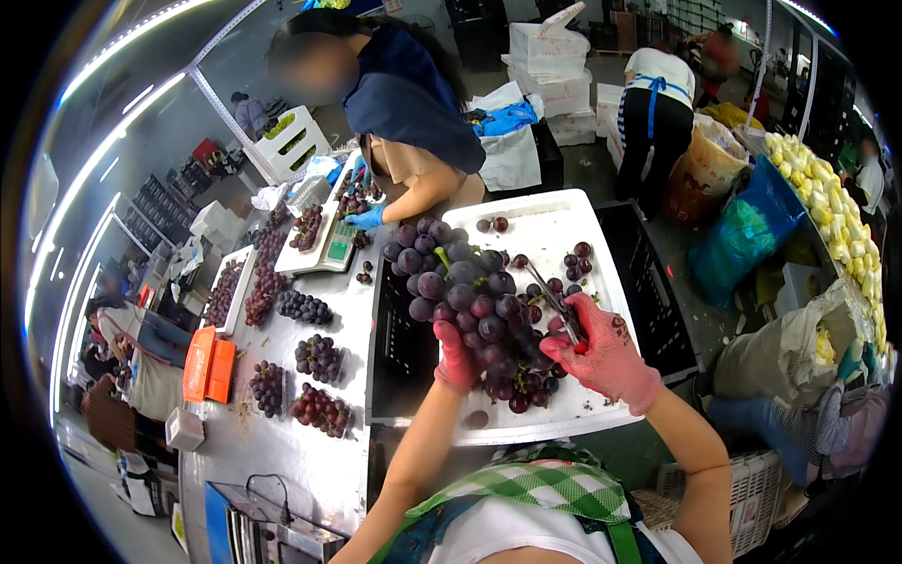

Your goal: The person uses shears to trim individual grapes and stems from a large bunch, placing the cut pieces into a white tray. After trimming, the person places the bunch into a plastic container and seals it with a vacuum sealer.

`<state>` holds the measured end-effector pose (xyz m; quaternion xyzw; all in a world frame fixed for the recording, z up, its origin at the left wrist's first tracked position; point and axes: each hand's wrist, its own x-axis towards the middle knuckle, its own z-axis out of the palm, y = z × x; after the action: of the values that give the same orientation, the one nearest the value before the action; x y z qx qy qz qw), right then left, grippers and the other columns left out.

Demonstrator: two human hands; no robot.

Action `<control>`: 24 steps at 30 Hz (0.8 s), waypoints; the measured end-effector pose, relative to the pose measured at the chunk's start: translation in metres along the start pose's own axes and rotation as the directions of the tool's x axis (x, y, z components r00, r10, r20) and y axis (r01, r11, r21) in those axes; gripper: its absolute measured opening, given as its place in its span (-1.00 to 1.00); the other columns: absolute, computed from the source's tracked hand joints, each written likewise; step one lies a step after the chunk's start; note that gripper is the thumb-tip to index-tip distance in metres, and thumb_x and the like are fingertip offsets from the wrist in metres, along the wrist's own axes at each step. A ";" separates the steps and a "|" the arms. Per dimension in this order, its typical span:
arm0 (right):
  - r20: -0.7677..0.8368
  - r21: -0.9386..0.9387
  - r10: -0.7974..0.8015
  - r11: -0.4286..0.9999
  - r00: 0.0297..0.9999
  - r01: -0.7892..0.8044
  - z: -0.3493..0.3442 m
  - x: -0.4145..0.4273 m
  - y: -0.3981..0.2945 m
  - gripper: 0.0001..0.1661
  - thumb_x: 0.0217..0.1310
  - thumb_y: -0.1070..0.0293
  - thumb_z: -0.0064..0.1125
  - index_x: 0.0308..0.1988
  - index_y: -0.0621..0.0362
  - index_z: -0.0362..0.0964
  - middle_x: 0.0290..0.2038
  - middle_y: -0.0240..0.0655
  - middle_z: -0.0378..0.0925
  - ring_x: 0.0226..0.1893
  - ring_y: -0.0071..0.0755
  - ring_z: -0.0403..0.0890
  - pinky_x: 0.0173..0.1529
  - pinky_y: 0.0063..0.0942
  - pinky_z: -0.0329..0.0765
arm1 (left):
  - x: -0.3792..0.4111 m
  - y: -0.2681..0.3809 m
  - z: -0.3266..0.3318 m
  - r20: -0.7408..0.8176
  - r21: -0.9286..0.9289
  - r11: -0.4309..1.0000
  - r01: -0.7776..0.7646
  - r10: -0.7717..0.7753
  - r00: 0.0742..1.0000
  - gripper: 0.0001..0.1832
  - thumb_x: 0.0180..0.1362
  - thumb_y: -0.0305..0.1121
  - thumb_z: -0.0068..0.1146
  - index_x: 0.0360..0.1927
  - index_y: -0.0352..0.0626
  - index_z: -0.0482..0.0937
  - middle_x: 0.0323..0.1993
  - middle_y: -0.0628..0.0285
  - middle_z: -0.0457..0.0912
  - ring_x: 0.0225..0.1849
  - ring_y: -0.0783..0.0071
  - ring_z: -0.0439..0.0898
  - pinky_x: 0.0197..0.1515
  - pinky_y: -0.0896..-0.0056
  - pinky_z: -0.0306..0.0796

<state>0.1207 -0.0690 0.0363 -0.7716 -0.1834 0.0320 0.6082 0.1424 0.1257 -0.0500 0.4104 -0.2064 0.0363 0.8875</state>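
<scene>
A large bunch of dark purple grapes (461, 296) is held up by my left hand (456, 358), which wears a pink glove and grips its lower left side. Part of that hand is hidden behind the fruit. My right hand (599, 349), gloved the same way, is closed around a pair of scissors (553, 296). Their blades point up and left along the right side of the bunch. Beneath both hands lies a white foam tray (564, 430) with loose grapes (578, 264) and small stem bits on it. The tray rests over black plastic crates (652, 296).
Left of the tray, a metal table (232, 451) carries several packed grape bunches (320, 412), an orange plastic object (209, 366) and a weighing scale (331, 250). A co-worker's blue-gloved hand (368, 217) is beside the scale. A blue bag (747, 225) stands on the floor at right.
</scene>
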 end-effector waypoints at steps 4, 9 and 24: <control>-0.046 -0.095 -0.107 0.990 0.993 0.103 0.008 0.010 -0.010 -0.47 -0.08 0.32 0.34 -0.17 0.22 0.20 -0.43 -0.32 0.48 -0.50 -0.53 0.48 -0.43 -0.57 0.48 | 0.005 0.011 0.013 0.120 0.080 0.997 0.004 -0.013 0.993 -0.09 -0.03 0.44 -0.29 0.23 -0.06 0.12 0.14 0.24 0.28 0.16 0.33 0.31 0.19 0.23 0.24; -0.096 -0.018 -0.120 0.993 0.988 0.118 0.018 0.014 -0.006 -0.32 -0.08 0.22 0.35 -0.04 0.22 0.15 -0.26 -0.20 0.48 -0.30 -0.40 0.55 -0.33 -0.55 0.52 | 0.007 0.018 0.028 0.043 0.060 0.991 0.122 -0.125 0.991 -0.27 0.11 0.20 -0.12 0.18 -0.12 0.12 0.07 0.21 0.34 0.09 0.37 0.37 0.13 0.32 0.30; 0.001 0.834 -0.053 0.552 0.999 0.029 0.015 0.038 0.030 -0.44 0.21 0.29 0.01 0.17 0.14 0.09 -0.04 -0.22 0.45 -0.14 -0.37 0.56 -0.25 -0.56 0.60 | 0.020 0.062 0.086 -0.122 0.344 0.936 0.079 -0.039 0.992 -0.31 0.17 -0.36 0.04 0.30 -0.07 -0.06 0.09 0.24 0.27 0.08 0.52 0.28 0.12 0.50 0.20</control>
<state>0.1591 -0.0489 0.0102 -0.3873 -0.1723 0.1109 0.8989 0.1171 0.1007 0.0518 0.5642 -0.1337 0.0689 0.8118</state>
